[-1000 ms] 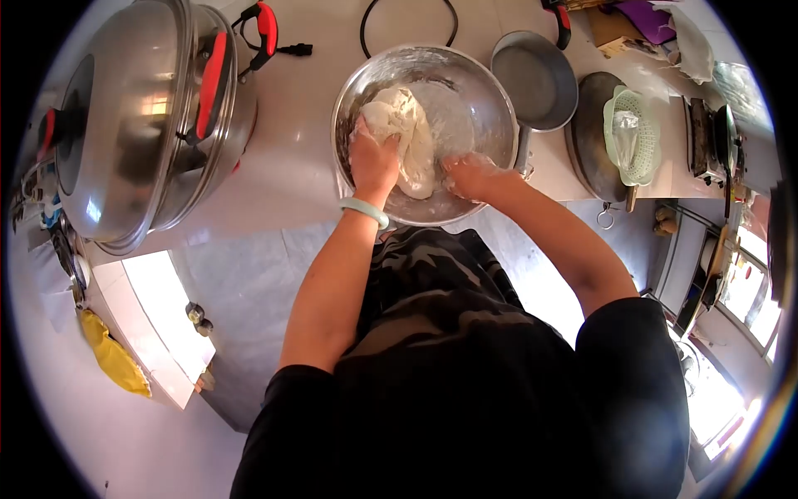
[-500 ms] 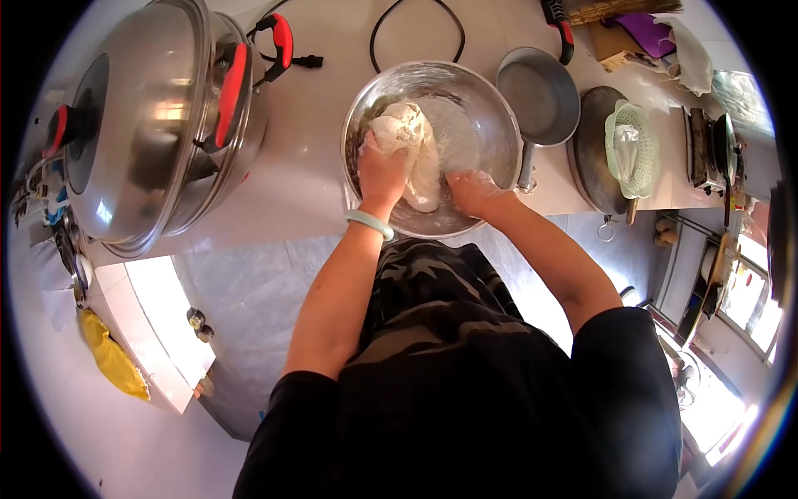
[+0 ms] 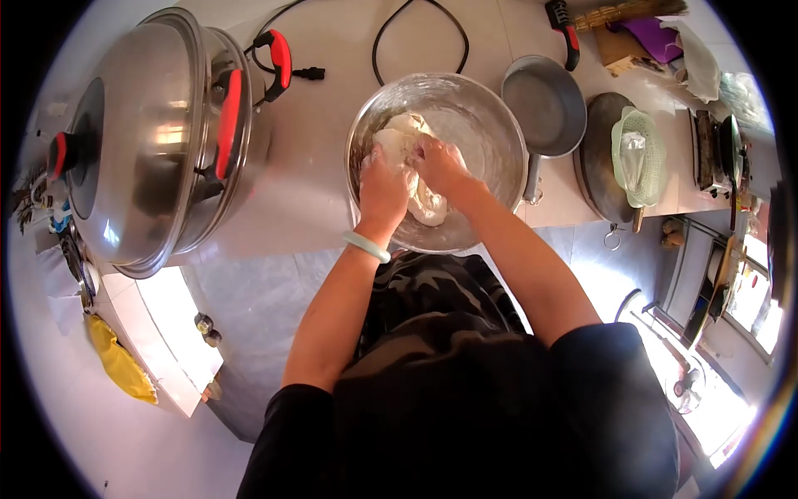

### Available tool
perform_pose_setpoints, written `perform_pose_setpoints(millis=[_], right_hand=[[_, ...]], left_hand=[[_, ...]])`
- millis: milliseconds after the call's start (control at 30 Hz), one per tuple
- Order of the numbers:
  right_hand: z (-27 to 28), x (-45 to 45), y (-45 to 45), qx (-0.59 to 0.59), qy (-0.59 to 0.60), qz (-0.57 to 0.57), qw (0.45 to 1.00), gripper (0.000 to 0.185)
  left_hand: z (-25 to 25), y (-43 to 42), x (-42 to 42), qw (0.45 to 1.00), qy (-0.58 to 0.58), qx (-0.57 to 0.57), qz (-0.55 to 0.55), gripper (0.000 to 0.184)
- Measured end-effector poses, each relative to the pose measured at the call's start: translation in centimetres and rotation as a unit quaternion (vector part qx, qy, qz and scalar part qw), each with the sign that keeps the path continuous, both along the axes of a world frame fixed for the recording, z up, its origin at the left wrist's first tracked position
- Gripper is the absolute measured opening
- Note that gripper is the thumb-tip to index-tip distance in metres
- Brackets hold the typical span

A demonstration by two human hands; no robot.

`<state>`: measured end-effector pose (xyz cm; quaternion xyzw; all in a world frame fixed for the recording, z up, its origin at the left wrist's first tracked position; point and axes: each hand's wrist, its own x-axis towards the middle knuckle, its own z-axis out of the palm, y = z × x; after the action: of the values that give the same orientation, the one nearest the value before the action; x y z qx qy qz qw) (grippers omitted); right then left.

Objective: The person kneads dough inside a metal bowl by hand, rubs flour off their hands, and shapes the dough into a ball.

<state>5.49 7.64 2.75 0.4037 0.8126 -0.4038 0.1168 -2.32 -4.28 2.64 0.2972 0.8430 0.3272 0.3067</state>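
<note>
A lump of pale dough [image 3: 428, 208] lies in the left part of a wide steel bowl [image 3: 499, 125], whose inner wall is smeared with flour. My left hand [image 3: 384, 190] grips the dough from its left side, with a pale green bangle on the wrist. From the right, my right hand [image 3: 440, 166] presses on the same dough, its fingers curled into the upper part. Both hands are inside the bowl and close together. The fingertips are partly sunk in the dough or hidden by it.
A big lidded steel pot [image 3: 145, 137] with red handles stands left. Behind the bowl runs a black cable [image 3: 376, 41]. On the right are a small grey saucepan [image 3: 544, 104], a dark round board [image 3: 598, 158] and a green plastic basket [image 3: 652, 170]. The counter's front edge is near my body.
My right hand has moved up and left from the bowl's right side onto the dough. The left hand stays on the dough. The whole view has shifted slightly.
</note>
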Motion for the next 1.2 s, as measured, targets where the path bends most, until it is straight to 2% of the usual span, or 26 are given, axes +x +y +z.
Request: perform_pose_setpoints(millis=[100, 233, 300, 333, 400, 467, 567, 667, 700, 800, 833, 933, 967, 1067, 1100, 1200], right_hand=[[-0.8, -0.4, 0.4, 0.038, -0.014, 0.024, 0.999, 0.026], [0.3, 0.9, 0.7, 0.046, 0.034, 0.105, 0.993, 0.024], [1.3, 1.9, 1.6, 0.043, 0.048, 0.087, 0.994, 0.024], [1.4, 2.6, 2.0, 0.039, 0.053, 0.079, 0.995, 0.025], [-1.1, 2.8, 4.2, 0.023, 0.104, -0.015, 0.994, 0.035], [-4.5, 1.6, 6.6, 0.030, 0.128, -0.081, 0.988, 0.042], [-2.8, -1.4, 5.9, -0.130, 0.137, -0.155, 0.970, 0.051], [-5.9, -1.9, 4.7, -0.149, 0.150, -0.152, 0.966, 0.052], [-3.6, -1.6, 4.0, -0.115, 0.154, -0.163, 0.968, 0.048], [-3.8, 0.7, 3.1, -0.202, 0.293, -0.279, 0.892, 0.044], [-0.3, 1.3, 2.3, -0.197, 0.310, -0.301, 0.880, 0.040], [-0.6, 2.9, 2.7, -0.167, 0.351, -0.317, 0.865, 0.038], [-0.5, 3.2, 3.2, -0.108, 0.259, -0.284, 0.917, 0.042], [-2.7, 3.0, 5.9, -0.030, 0.152, -0.167, 0.974, 0.047], [-3.0, 2.7, 7.0, -0.103, 0.119, -0.196, 0.968, 0.053], [-1.6, 2.3, 8.4, 0.017, 0.109, -0.138, 0.984, 0.055]], left_hand=[[-0.5, 0.2, 0.2, 0.999, 0.036, -0.018, -0.002, 0.071], [-0.3, -0.2, -0.4, 0.999, -0.030, -0.007, 0.027, 0.066], [-0.6, -0.3, -0.5, 0.997, -0.045, -0.027, 0.065, 0.061], [-0.9, -0.3, -0.4, 0.991, -0.087, -0.011, 0.101, 0.059], [-1.6, 0.3, -0.7, 0.971, -0.168, 0.021, 0.169, 0.055], [-3.2, 0.9, -0.7, 0.967, -0.172, 0.028, 0.184, 0.051], [-3.1, 1.3, -0.9, 0.951, -0.223, 0.048, 0.208, 0.046], [-3.2, 1.6, -1.7, 0.907, -0.341, 0.114, 0.220, 0.043], [-3.2, 1.5, -1.9, 0.884, -0.386, 0.142, 0.222, 0.042], [-1.8, 1.7, -0.8, 0.850, -0.426, 0.250, 0.185, 0.043], [-0.7, 2.1, -0.2, 0.840, -0.439, 0.264, 0.180, 0.040], [-1.4, 3.6, 0.0, 0.865, -0.426, 0.225, 0.139, 0.041], [-3.0, 4.0, -0.4, 0.894, -0.389, 0.199, 0.100, 0.044], [-3.6, 5.4, -2.2, 0.959, -0.278, 0.059, 0.014, 0.051], [-3.1, 5.5, -2.8, 0.974, -0.228, 0.013, -0.012, 0.052], [-4.4, 5.3, -3.1, 0.950, -0.297, 0.061, 0.074, 0.050]])
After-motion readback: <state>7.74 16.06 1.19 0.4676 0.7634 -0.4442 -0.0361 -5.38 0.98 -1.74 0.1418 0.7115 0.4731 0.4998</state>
